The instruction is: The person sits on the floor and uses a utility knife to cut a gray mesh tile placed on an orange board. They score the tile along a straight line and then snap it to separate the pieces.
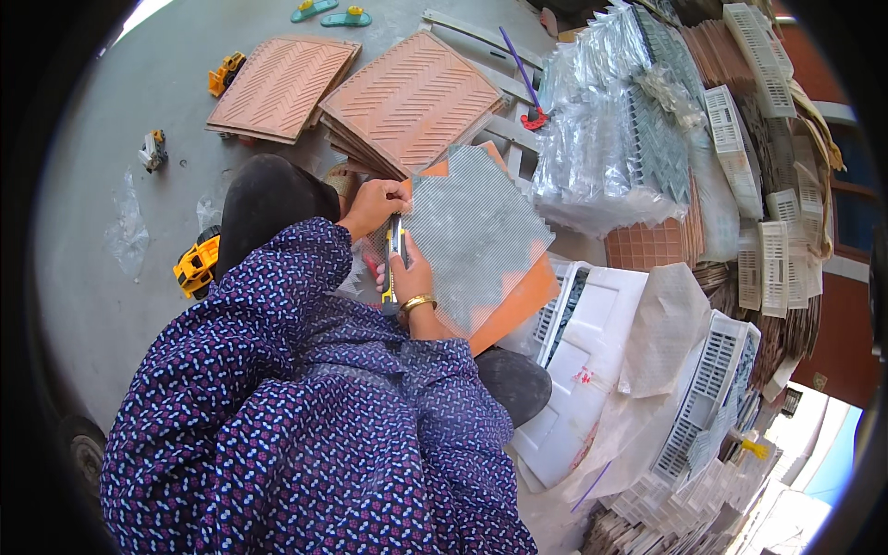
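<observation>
Across my lap lies a grey, finely patterned mesh sheet (pixel 476 231) with stepped edges, on top of an orange board (pixel 514 313). My right hand (pixel 413 276) is closed around a yellow-and-black utility knife (pixel 389 294), which points up along the sheet's left edge. Just above the knife, the fingers of my left hand (pixel 374 207) are pinched together at that same edge. Whatever sits between those fingertips is too small to make out. A red-handled item (pixel 372 263) shows partly beside the knife; its kind is hidden.
Two stacks of terracotta-coloured ridged panels (pixel 412 102) lie ahead. Plastic-wrapped sheets (pixel 592 129) rise at the far right. White crates (pixel 708 398) and a white foam lid (pixel 587 370) stand at my right. Toy trucks (pixel 197 265) sit on the left floor.
</observation>
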Action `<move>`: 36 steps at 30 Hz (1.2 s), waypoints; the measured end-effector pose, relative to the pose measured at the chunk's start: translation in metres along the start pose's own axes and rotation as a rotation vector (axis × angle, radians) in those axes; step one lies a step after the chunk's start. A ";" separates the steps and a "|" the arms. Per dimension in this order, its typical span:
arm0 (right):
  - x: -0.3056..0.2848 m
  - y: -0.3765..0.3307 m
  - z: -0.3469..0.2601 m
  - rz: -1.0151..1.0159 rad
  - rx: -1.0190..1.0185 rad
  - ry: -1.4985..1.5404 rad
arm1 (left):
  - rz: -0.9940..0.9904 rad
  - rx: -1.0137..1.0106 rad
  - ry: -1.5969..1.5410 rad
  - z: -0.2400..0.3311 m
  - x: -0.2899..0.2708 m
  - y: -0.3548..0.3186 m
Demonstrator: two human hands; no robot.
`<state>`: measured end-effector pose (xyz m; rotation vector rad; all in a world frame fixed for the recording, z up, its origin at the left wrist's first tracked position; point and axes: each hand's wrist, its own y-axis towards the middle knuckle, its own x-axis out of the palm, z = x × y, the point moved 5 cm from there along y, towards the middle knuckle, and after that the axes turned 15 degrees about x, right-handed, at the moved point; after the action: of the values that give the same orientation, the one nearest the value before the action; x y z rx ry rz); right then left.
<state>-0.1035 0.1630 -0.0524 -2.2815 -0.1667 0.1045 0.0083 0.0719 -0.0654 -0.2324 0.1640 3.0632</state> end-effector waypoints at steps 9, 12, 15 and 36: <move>-0.027 -0.022 0.004 -0.025 -0.003 0.135 | 0.401 -0.128 0.562 -0.015 -0.082 0.026; -0.040 -0.028 -0.007 -0.005 -0.043 0.151 | 0.398 -0.346 0.852 -0.029 -0.111 0.033; -0.046 -0.030 -0.001 0.060 -0.067 0.064 | 0.393 -0.505 0.875 -0.040 -0.130 0.034; 0.017 -0.012 -0.005 0.426 -0.312 -1.282 | -0.134 -0.359 0.534 -0.038 -0.021 -0.063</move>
<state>-0.0872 0.1698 -0.0406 -2.1544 -0.3555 1.8486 0.0392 0.1294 -0.1059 -1.0286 -0.3651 2.7980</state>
